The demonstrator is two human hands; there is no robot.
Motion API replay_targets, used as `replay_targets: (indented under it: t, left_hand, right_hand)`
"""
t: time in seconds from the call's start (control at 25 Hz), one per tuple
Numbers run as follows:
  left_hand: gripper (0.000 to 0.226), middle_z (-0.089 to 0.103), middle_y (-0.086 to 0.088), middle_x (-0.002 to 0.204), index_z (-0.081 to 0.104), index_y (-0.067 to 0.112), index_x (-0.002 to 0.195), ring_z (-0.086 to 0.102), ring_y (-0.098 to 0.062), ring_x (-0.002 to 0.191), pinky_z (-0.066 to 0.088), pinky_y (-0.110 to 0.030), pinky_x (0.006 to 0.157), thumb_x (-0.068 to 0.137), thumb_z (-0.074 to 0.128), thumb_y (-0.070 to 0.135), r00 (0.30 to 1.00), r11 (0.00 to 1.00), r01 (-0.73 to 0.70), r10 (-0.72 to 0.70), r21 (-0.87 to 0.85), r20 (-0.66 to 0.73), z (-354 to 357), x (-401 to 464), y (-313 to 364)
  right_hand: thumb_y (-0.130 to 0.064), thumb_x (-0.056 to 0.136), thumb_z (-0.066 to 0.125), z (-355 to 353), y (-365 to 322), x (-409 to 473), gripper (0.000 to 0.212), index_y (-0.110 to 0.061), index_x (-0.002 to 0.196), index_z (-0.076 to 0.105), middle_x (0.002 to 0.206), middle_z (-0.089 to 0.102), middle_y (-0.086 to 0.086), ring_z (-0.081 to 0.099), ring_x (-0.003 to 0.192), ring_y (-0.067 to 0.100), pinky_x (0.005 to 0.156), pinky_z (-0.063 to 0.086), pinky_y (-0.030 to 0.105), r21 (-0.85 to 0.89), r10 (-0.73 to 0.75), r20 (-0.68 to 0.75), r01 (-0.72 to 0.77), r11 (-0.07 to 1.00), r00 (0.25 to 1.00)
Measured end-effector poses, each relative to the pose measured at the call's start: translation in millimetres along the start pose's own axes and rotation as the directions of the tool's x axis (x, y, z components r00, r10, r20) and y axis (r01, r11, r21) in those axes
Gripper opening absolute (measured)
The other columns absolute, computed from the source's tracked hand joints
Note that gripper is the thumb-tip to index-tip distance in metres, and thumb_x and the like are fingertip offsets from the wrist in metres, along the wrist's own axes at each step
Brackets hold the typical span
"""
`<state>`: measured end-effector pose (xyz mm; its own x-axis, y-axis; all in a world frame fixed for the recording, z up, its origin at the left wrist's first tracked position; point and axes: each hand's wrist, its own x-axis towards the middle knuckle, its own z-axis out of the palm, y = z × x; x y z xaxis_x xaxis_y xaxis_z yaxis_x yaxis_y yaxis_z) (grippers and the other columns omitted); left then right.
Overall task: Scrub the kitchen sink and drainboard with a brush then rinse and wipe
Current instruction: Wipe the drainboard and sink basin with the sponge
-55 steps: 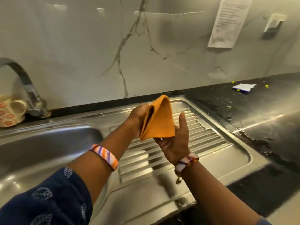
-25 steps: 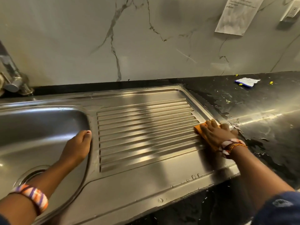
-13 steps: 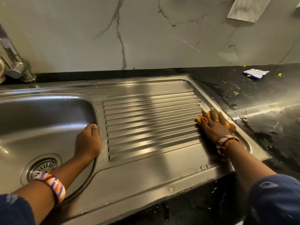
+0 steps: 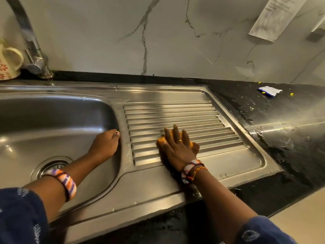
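Our right hand (image 4: 179, 148) lies flat with its fingers (image 4: 175, 133) straight and spread apart, palm pressing an orange cloth (image 4: 161, 140) down onto the ridged part of the drainboard (image 4: 175, 111). Only the edges of the cloth show, one at the left of the fingers and a sliver at the right by the thumb. The hand sits on the near, left portion of the ridges. A ring shows on one finger, and striped bangles with a thread circle the wrist.

Our left hand (image 4: 105, 144) rests on the right edge of the sink basin (image 4: 52, 120), the thumb lying along the rim and the fingers curled over it into the basin, where we cannot see their tips. It holds nothing else. A striped orange and purple bangle (image 4: 67, 182) sits on that forearm, and dark blue patterned sleeves cover both upper arms.

The drain (image 4: 51, 167) lies in the basin floor beneath our left forearm. A curved metal tap (image 4: 29, 43) rises at the far left, with a floral cup (image 4: 8, 62) beside it. To the right of the drainboard, the black countertop (image 4: 281, 120) is wet and streaked, with a small white and blue packet (image 4: 269, 90) lying near the marbled wall (image 4: 158, 32). A paper notice (image 4: 276, 16) hangs on the wall at the upper right.
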<state>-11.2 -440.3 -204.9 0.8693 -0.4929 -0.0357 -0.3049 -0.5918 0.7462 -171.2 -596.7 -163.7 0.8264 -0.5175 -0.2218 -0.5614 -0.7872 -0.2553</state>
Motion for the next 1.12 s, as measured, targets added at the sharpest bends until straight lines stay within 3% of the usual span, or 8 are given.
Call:
replay_targets:
  t: [0.12,0.24,0.32,0.48,0.6,0.84,1.0,1.12]
  left_hand:
    - [0.03,0.061,-0.014,0.116,0.057,0.011,0.121,0.058,-0.029,0.105,0.047,-0.035,0.083,0.099,0.04,0.023,0.953,0.983,0.149,-0.115,-0.105,0.282,-19,-3,-6]
    - [0.019,0.065,-0.003,0.096,0.06,0.016,0.103,0.061,-0.013,0.083,0.045,-0.023,0.062,0.096,0.043,0.013,0.725,0.944,0.229,-0.328,0.237,0.606,-49,-14,-18]
    - [0.018,0.066,0.001,0.087,0.059,0.016,0.093,0.061,-0.009,0.075,0.045,-0.021,0.06,0.094,0.042,0.012,0.573,0.857,0.176,-0.49,0.485,0.657,-71,-30,-26]
    - [0.036,0.06,-0.013,0.126,0.054,0.003,0.123,0.057,-0.023,0.117,0.045,-0.033,0.097,0.099,0.035,0.022,0.397,0.668,0.13,-0.712,0.733,0.579,-108,-66,-28]
    - [0.036,0.061,-0.016,0.123,0.056,0.0,0.116,0.062,-0.023,0.108,0.047,-0.03,0.09,0.099,0.034,0.021,0.463,0.617,0.14,-0.732,0.775,0.499,-133,-85,-34]
    - [0.019,0.057,-0.005,0.074,0.056,0.011,0.071,0.049,-0.012,0.058,0.038,-0.019,0.052,0.083,0.043,0.016,0.598,0.545,0.187,-0.723,0.817,0.345,-168,-116,-65]
    - [0.026,0.064,-0.006,0.086,0.05,0.013,0.07,0.048,-0.009,0.059,0.035,-0.018,0.051,0.094,0.04,0.018,0.563,0.588,0.211,-0.726,0.781,0.395,-158,-98,-43]
    - [0.027,0.052,-0.004,0.072,0.057,0.009,0.073,0.043,-0.012,0.056,0.036,-0.023,0.054,0.09,0.046,0.027,0.729,0.771,0.108,-0.49,0.628,0.477,-130,-60,-25]
  right_hand:
    - [-0.05,0.097,0.024,20,-45,-7,0.057,-0.042,0.146,-0.006,0.155,-0.019,-0.01,-0.018,0.144,0.021,0.112,-0.001,0.05,-0.092,-0.188,0.032,0.191,0.977,0.982]
    - [-0.05,0.096,0.022,36,-71,-11,0.056,-0.04,0.147,0.0,0.157,-0.012,-0.009,-0.013,0.145,0.019,0.11,0.005,0.046,-0.192,-0.373,0.021,0.37,0.909,0.928]
    - [-0.053,0.092,0.011,40,-83,-15,0.057,-0.038,0.147,0.015,0.158,0.001,-0.008,-0.003,0.146,0.019,0.109,0.008,0.046,-0.241,-0.475,0.016,0.465,0.852,0.88]
    - [-0.044,0.097,0.024,53,-130,-24,0.05,-0.019,0.106,0.066,0.117,0.065,0.004,0.051,0.116,0.022,0.1,0.022,0.041,-0.318,-0.586,0.237,0.632,0.707,0.775]
    - [-0.039,0.098,0.031,60,-162,-29,0.045,-0.011,0.107,0.065,0.11,0.066,0.009,0.058,0.107,0.027,0.097,0.035,0.039,-0.223,-0.527,0.335,0.609,0.761,0.781]
    - [-0.017,0.101,0.033,58,-191,-29,0.038,0.008,0.116,0.057,0.119,0.058,0.028,0.054,0.11,0.038,0.087,0.042,0.034,0.114,-0.493,0.467,0.503,0.857,0.734]
    - [-0.028,0.1,0.036,47,-193,-25,0.04,-0.002,0.083,0.062,0.088,0.062,0.026,0.056,0.08,0.031,0.071,0.037,0.027,0.407,-0.511,0.261,0.387,0.828,0.819]
    - [-0.037,0.099,0.031,9,-153,-3,0.048,-0.014,0.067,0.059,0.078,0.067,0.012,0.063,0.089,0.033,0.069,0.04,0.027,0.437,-0.378,-0.029,0.352,0.828,0.926]
